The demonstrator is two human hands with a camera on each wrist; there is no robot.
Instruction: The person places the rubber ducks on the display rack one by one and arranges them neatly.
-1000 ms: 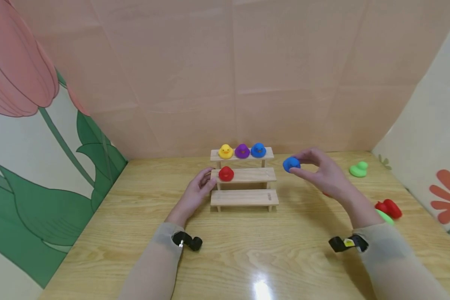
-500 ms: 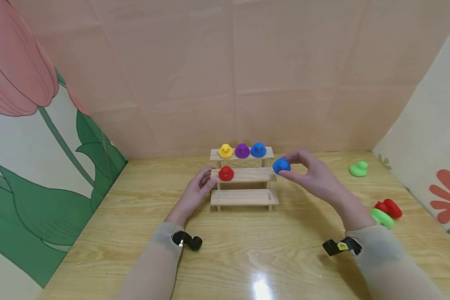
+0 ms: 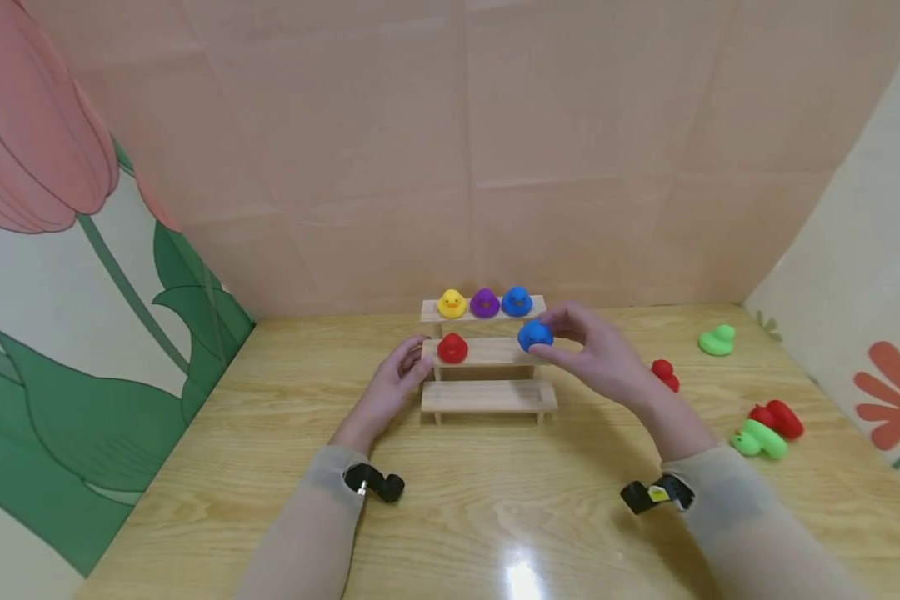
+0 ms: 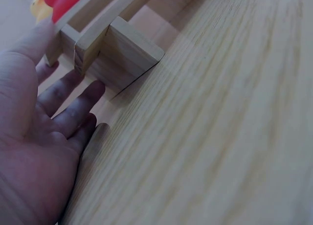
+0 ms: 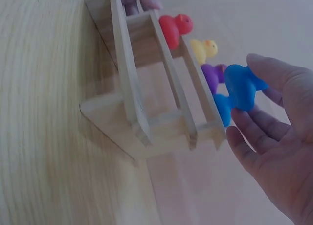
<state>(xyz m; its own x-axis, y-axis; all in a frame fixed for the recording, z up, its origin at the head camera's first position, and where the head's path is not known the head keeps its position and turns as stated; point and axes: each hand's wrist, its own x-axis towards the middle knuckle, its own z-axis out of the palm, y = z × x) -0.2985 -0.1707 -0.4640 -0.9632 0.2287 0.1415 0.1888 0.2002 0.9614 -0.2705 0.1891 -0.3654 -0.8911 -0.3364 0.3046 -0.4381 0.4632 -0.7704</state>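
Note:
In the head view my right hand (image 3: 596, 354) pinches a blue rubber duck (image 3: 535, 336) between thumb and fingers, over the right end of the middle step of a three-step wooden stand (image 3: 487, 396). From the right wrist view, the held duck (image 5: 241, 87) appears raised off that step. My left hand (image 3: 396, 385) rests at the stand's left end; in the left wrist view its fingers (image 4: 73, 105) lie loosely extended beside the wood. A red duck (image 3: 452, 348) sits on the middle step's left. Yellow (image 3: 452, 303), purple (image 3: 485, 302) and blue ducks (image 3: 517, 302) line the top step.
On the table's right lie a green duck (image 3: 717, 340), a red duck (image 3: 665, 375) partly behind my right wrist, another red duck (image 3: 783, 418) and a tipped green duck (image 3: 760, 439). A pinkish sheet (image 3: 465, 167) hangs behind the stand. Patterned panels flank both sides.
My right hand has moved left with the blue duck, from beside the stand to over its middle step. A red duck on the table has come into view. The left hand has stayed still.

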